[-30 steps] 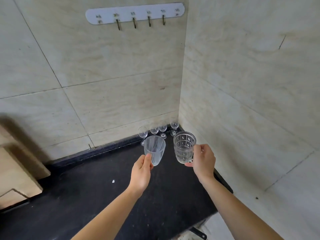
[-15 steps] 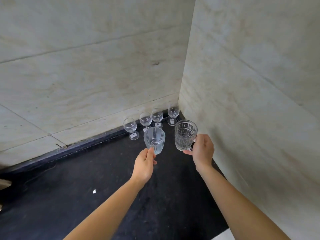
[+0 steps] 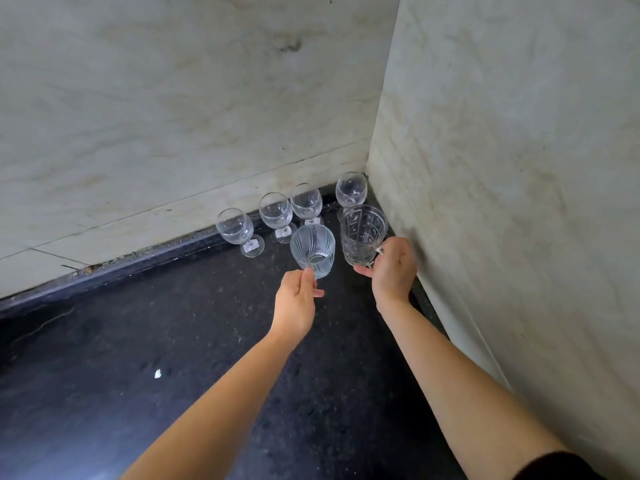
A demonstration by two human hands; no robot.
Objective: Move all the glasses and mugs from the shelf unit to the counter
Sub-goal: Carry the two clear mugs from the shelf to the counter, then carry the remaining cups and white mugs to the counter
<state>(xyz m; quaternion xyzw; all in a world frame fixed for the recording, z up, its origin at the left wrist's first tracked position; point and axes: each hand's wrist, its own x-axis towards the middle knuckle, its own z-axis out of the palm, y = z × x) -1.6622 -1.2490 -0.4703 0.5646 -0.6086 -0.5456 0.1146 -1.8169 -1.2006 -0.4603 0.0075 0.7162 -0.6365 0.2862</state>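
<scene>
Our left hand [image 3: 297, 299]: fingers holding tumbler [image 3: 312, 250]. Our right hand [image 3: 394, 268]: fingers holding mug [image 3: 363, 234]. Four wine glasses [image 3: 275, 212] just behind the tumbler, on dark surface [image 3: 138, 341].

head view, looking steeply down, close over counter [image 3: 138, 341] corner

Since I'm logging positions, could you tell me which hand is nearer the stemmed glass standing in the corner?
Right. The right hand is just in front of the corner glass; the left hand is farther out to its left.

Dim, even daylight (edges bowed)
</scene>
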